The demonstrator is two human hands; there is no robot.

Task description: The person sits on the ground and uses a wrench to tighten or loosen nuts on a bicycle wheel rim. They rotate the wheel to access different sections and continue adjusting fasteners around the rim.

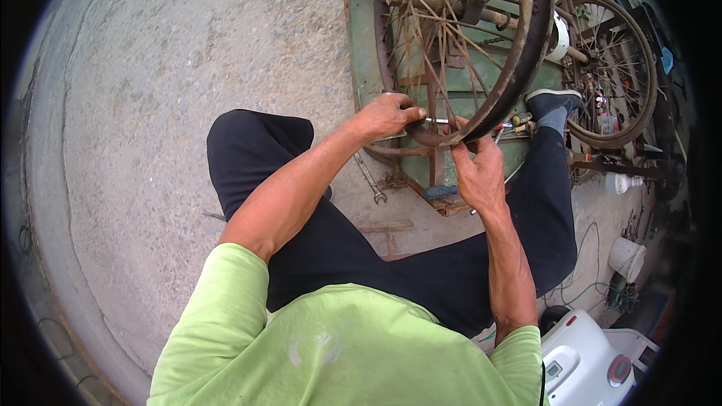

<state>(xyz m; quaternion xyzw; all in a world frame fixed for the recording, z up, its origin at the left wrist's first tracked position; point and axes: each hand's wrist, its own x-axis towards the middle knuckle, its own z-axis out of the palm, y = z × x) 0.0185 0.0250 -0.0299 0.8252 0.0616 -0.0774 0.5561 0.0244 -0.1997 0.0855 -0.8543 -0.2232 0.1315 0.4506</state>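
A rusty spoked wheel point(526, 37) stands upright before me, its lower rim between my two hands. My left hand point(387, 114) is closed at the left of the rim's lower end, on a short shiny metal tool point(436, 120) that points right across the inside of the rim. From below and to the right, my right hand point(480, 169) is closed at the rim's underside, its fingertips against the rim and partly hidden by it. Whether those fingertips hold anything small, I cannot make out.
A green metal panel point(368, 45) lies behind the wheel. An open-end wrench point(372, 180) rests on the ground, and a blue-handled tool point(441, 192) lies below the rim. Another spoked wheel point(650, 83) stands at the right. A white machine point(583, 361) sits at the lower right.
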